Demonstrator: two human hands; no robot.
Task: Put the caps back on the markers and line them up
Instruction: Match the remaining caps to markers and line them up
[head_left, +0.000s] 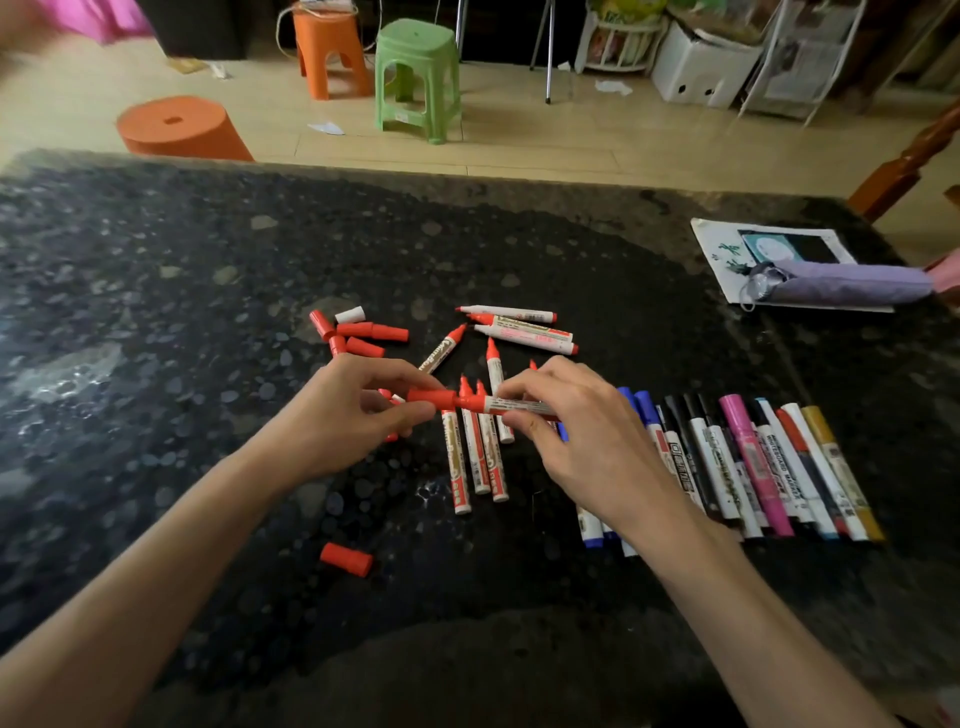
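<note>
Over the table (156, 312) my left hand (343, 410) pinches a cap (434, 399), my right hand (582, 441) grips a marker (519, 406); row (753, 457) capped, reds (475, 457) bare.

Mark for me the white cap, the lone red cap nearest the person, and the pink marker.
white cap (349, 315): head view, middle of its side.
lone red cap (346, 559): head view, middle of its side.
pink marker (756, 462): head view, mid-barrel, on the label.
</note>
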